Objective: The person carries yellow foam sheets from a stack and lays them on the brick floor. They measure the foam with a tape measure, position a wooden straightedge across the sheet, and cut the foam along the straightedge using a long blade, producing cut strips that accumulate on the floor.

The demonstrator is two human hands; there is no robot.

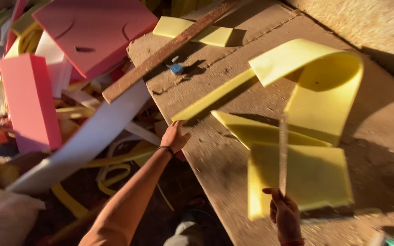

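The left hand [175, 135] reaches out to the near edge of the wooden workbench [233, 164], its fingers curled around the lower end of a long, narrow yellow foam strip [213, 95] that runs diagonally up and away across the board; the hand is closed on that end, with the thumb side resting against the bench edge. A dark band sits on the left wrist. The right hand [284, 214] is lower in the view, fingers wrapped tight about the base of a thin, straight blade [283, 155], a long pale knife held upright with its tip pointing away. The blade stands in front of a wide yellow foam sheet [315, 177] that lies flat on the bench near the hand and then curls up and over in a tall loop [329, 77] farther back; whether the blade touches the foam cannot be told, as the view is blurred. A long weathered wooden batten [169, 48] lies diagonally across the far end of the bench, with a small blue cap [176, 69] just beside it and another yellow foam offcut [192, 31] beyond. To the left of the bench lie heaped pink foam blocks [30, 102], a large pink slab [94, 32] and a white foam strip [87, 141].
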